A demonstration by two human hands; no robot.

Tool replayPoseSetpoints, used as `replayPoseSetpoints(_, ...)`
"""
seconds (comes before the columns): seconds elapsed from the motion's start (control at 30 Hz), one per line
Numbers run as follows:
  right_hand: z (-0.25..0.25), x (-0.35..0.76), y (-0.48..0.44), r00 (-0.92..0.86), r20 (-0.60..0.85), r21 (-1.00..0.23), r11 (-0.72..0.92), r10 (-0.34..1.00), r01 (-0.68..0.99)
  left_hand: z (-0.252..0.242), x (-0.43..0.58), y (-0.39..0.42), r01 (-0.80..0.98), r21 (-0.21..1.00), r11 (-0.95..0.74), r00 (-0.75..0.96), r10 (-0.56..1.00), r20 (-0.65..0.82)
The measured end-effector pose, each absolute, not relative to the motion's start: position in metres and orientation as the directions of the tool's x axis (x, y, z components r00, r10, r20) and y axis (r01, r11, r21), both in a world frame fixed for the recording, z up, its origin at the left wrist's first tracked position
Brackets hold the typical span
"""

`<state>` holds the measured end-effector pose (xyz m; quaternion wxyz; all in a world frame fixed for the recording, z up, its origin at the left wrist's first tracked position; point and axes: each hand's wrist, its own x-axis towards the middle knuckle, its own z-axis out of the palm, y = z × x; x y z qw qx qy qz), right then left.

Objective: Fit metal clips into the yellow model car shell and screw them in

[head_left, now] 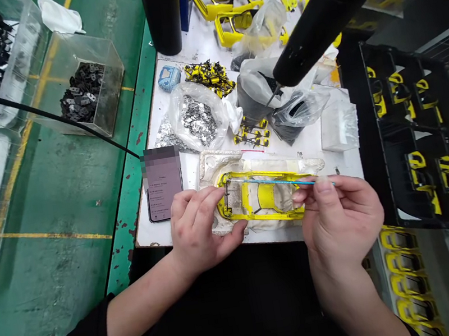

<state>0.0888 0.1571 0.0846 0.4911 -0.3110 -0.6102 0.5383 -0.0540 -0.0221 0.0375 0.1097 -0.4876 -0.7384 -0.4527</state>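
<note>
1. The left hand (pixel 201 234) sits at the lower middle of the frame, fingers curled over one end of a yellow model car body (pixel 261 196) and thumb along its lower edge, steadying it.
2. The right hand (pixel 339 218) is at lower right, its thumb and forefinger pinching a thin blue rod (pixel 282 181). The rod runs leftward across the top of the yellow model car body, and its far tip is too fine to make out.
3. The yellow model car body lies flat in a white moulded cradle (pixel 215 164), near the lower edge of the white surface (pixel 162 234).
4. Just left of the cradle lies a phone (pixel 164 191), its screen lit and partly blurred.
5. Above the cradle are a clear plastic bag of small silver pieces (pixel 199 118), a heap of yellow-and-black parts (pixel 210 77), and smaller yellow-and-black parts (pixel 251 136).
6. At the top of the surface stand a black cylinder (pixel 163 13) and yellow frames (pixel 227 0).
7. To the right, a black rack (pixel 415 132) holds yellow pieces, and more yellow car shells (pixel 407 275) sit in rows at lower right.
8. At upper left, a clear acrylic bin (pixel 82 94) holds dark metal parts above a green floor (pixel 49 247).
</note>
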Motion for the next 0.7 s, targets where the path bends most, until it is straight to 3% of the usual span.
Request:
replayPoseSetpoints(0.17, 0.089, 0.095, 0.155, -0.318, 0.264, -0.962, 0.226, 0.911, -0.152, 0.038, -0.054, -0.022, 0.82, 0.558, 0.126, -0.503, 0.623, 0.599)
replayPoseSetpoints(0.37, 0.102, 0.117, 0.184, -0.131, 0.442, -0.893, 0.42, 0.888, -0.162, 0.044, -0.057, -0.027, 0.818, 0.562, 0.121, -0.49, 0.657, 0.573)
replayPoseSetpoints(0.53, 0.096, 0.146, 0.24, 0.149, 0.604, -0.795, 0.606, 0.783, 0.04, 0.057, -0.071, -0.035, 0.816, 0.565, 0.124, -0.462, 0.726, 0.509)
replayPoseSetpoints(0.7, 0.077, 0.166, 0.275, 0.14, 0.526, -0.847, 0.501, 0.839, 0.177, 0.07, -0.103, -0.031, 0.871, 0.479, 0.106, -0.394, 0.732, 0.556)
